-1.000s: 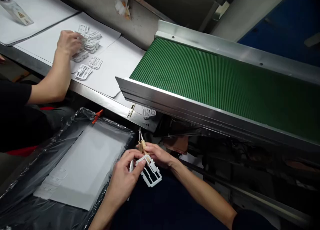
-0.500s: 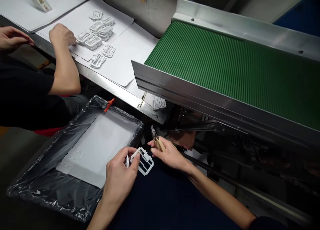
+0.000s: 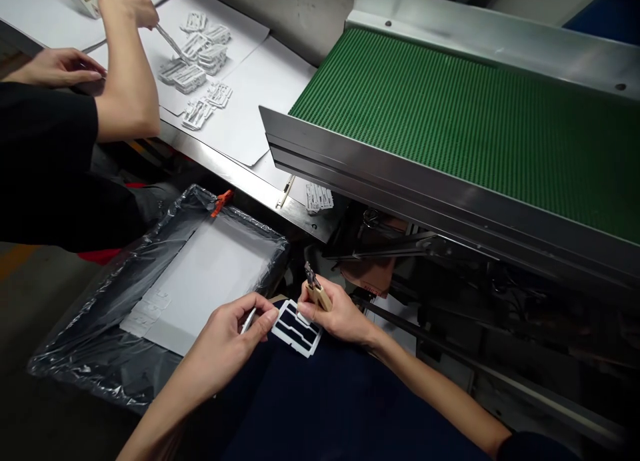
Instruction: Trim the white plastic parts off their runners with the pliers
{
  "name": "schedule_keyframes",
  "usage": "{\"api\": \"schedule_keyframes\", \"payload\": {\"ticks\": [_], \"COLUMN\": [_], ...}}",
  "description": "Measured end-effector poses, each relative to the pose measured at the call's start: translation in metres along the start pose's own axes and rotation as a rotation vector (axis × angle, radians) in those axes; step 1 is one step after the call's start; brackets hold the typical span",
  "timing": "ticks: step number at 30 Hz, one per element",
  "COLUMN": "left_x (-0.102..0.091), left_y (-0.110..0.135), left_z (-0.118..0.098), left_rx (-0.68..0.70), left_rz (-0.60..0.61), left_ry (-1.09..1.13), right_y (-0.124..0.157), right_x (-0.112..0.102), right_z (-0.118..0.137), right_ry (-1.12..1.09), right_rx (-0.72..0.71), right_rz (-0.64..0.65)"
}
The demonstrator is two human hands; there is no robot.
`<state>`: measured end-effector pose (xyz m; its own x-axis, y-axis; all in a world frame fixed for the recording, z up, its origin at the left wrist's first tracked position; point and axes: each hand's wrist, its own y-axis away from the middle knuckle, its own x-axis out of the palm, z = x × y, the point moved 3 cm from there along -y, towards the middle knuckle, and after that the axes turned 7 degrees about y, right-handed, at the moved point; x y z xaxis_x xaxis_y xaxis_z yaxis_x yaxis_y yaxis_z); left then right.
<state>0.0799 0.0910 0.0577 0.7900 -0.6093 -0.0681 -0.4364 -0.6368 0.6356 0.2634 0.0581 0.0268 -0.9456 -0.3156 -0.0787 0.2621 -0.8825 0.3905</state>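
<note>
**Thin moulded frame held over the lap: handling notes**

We take the conveyor [image 3: 450,114] as our landmark. Its green belt runs across the upper right, and its steel front rail sits above and beyond the work in hand.

Below and left of the conveyor lies a tray [image 3: 100,354] lined with black film, with a white sheet [image 3: 210,281] in it and an orange clip [image 3: 221,203] at its far edge. Up and left of the conveyor, a bench [image 3: 225,167] carries paper and a pile of white parts [image 3: 197,67]; a co-worker's hand [image 3: 125,1] works there with a thin tool. One stray part [image 3: 319,197] rests on the bench edge just under the conveyor rail.

Directly below the conveyor's near corner, our left hand [image 3: 227,337] pinches a thin white sliver [image 3: 248,319] between thumb and forefinger, with a fingertip at the left corner of the frame [image 3: 296,327]. Our right hand [image 3: 336,311] is closed round the cutters [image 3: 315,289], whose wooden grips point up, and its fingertips steady the frame's right end.

The frame is a flat white plastic piece with open windows. We judge it very light, fairly stiff along its outer border, but brittle at the thin inner bars. We would take it by the outer corners or long edges, with a light pinch only, never across the bars. The smooth plastic may slip, so two-point support seems prudent.
</note>
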Motion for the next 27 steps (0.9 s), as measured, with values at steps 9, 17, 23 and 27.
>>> {"api": "schedule_keyframes", "payload": {"ticks": [9,17,23,27], "left_x": [0.004,0.007,0.010,0.009], "left_y": [0.002,-0.004,-0.008,-0.006], "left_z": [-0.010,-0.017,-0.011,-0.008], "left_rx": [0.061,0.437,0.370,0.299], "left_rz": [0.060,0.071,0.201,0.178], "left_ry": [-0.230,-0.211,-0.019,-0.008], "right_y": [0.005,0.004,0.004,0.011], "right_x": [0.002,0.008,0.016,-0.008], "right_z": [-0.003,-0.010,-0.010,0.008], "right_ry": [0.046,-0.027,-0.050,0.348], "right_rx": [-0.050,-0.098,-0.121,-0.119], "right_rz": [0.016,0.047,0.164,0.159]}}
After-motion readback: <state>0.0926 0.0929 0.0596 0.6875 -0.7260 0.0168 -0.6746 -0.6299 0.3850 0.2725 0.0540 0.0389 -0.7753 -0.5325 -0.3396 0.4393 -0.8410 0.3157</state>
